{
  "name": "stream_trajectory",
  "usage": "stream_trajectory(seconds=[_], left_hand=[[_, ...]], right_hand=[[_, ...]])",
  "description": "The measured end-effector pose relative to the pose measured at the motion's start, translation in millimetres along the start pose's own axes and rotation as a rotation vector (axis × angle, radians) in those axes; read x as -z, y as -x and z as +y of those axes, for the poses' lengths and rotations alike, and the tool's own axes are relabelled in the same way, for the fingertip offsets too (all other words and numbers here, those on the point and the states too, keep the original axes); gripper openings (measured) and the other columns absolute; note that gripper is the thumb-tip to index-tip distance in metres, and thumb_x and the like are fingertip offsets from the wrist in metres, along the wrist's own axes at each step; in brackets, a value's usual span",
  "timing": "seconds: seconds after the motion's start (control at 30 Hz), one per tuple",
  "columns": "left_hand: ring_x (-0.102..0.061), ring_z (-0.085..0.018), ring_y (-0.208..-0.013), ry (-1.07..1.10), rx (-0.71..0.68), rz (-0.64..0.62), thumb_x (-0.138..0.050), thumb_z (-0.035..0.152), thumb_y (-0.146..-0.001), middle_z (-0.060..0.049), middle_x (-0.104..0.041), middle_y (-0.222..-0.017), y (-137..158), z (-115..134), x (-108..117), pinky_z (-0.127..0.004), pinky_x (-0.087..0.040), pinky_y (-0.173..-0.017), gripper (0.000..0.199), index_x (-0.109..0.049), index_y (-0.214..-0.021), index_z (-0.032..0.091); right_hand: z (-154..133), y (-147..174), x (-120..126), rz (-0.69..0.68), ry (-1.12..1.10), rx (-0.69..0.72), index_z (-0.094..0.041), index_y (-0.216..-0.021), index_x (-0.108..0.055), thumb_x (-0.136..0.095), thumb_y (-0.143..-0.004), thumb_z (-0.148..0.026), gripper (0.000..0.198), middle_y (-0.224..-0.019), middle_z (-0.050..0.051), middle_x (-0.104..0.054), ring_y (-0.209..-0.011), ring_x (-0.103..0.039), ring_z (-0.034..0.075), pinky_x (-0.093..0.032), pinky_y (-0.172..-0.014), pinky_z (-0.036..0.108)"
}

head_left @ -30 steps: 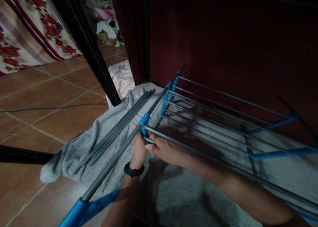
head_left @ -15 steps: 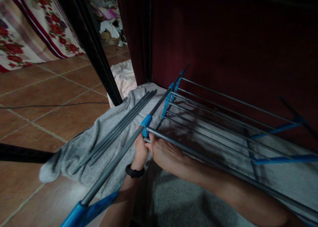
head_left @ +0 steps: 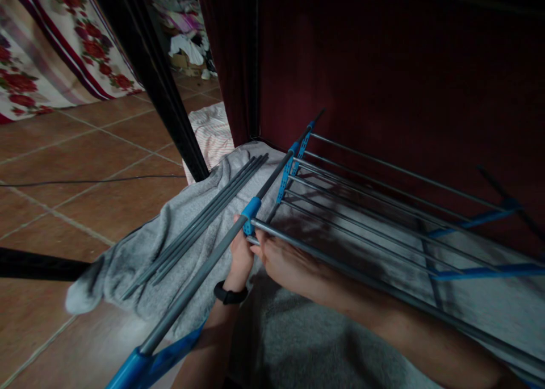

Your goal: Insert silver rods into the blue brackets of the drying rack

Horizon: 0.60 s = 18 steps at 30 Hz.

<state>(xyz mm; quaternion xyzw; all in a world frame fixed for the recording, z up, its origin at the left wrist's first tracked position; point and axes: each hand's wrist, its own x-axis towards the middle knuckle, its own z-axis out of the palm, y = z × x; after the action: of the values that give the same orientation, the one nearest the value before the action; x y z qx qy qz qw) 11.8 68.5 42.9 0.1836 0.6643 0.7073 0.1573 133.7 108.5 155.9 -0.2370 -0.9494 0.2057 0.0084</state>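
A drying rack of grey metal tubes and blue plastic joints stands in front of me, with its near blue bracket (head_left: 248, 225) at the middle of the view. My left hand (head_left: 240, 255), a black band on its wrist, is closed around the lower part of that bracket. Just right of it, my right hand (head_left: 283, 258) is closed on a thin grey rod (head_left: 252, 240), whose end shows at the bracket. Most of this rod is hidden by my fingers and forearm. Above my right hand, a thicker crossbar (head_left: 323, 255) runs from the bracket toward the lower right.
Several loose grey rods (head_left: 204, 221) lie side by side on a grey blanket (head_left: 170, 224) to the left. A black post (head_left: 170, 93) rises beyond them. A dark red panel (head_left: 383, 82) stands behind the rack. A cable (head_left: 93, 182) crosses the tiled floor (head_left: 97, 150).
Almost nothing differs. My right hand and forearm have shifted very slightly, and the view has drifted a little; both hands keep their places at the bracket.
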Motion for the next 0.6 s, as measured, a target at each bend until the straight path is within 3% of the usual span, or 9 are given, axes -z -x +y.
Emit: stream_trajectory(seconds=[0.17,0.4,0.6], left_hand=[[-0.059,-0.024,-0.095,-0.051,-0.006,-0.001,-0.067,0.023,-0.081,-0.004,-0.058,-0.077,-0.9,3.4,-0.6,-0.033,-0.051,-0.083,0.017,-0.058,-0.066,0.023],[-0.062,-0.025,-0.102,-0.100,-0.007,-0.002,-0.058,0.038,-0.089,-0.007,-0.067,-0.094,0.6,6.3,-0.9,-0.038,-0.052,-0.094,0.017,-0.062,-0.080,0.025],[-0.061,-0.025,-0.091,-0.239,-0.096,-0.036,-0.057,0.041,-0.088,-0.007,-0.062,-0.081,-1.8,4.9,1.5,-0.039,-0.056,-0.086,0.021,-0.057,-0.078,0.023]], right_hand=[[0.9,-0.4,1.3,-0.023,-0.017,0.003,-0.015,-0.137,-0.052,-0.036,-0.106,-0.033,0.039,-0.115,0.014,-0.075,-0.105,-0.071,0.024,-0.054,-0.090,0.033],[2.5,0.3,-3.2,0.001,-0.031,0.022,-0.015,-0.141,-0.048,-0.039,-0.105,-0.031,0.040,-0.112,0.014,-0.075,-0.097,-0.072,0.024,-0.054,-0.083,0.032],[9.7,-1.1,-6.5,0.027,-0.046,0.011,-0.018,-0.141,-0.048,-0.043,-0.104,-0.034,0.041,-0.110,0.013,-0.075,-0.093,-0.072,0.024,-0.054,-0.081,0.032]])
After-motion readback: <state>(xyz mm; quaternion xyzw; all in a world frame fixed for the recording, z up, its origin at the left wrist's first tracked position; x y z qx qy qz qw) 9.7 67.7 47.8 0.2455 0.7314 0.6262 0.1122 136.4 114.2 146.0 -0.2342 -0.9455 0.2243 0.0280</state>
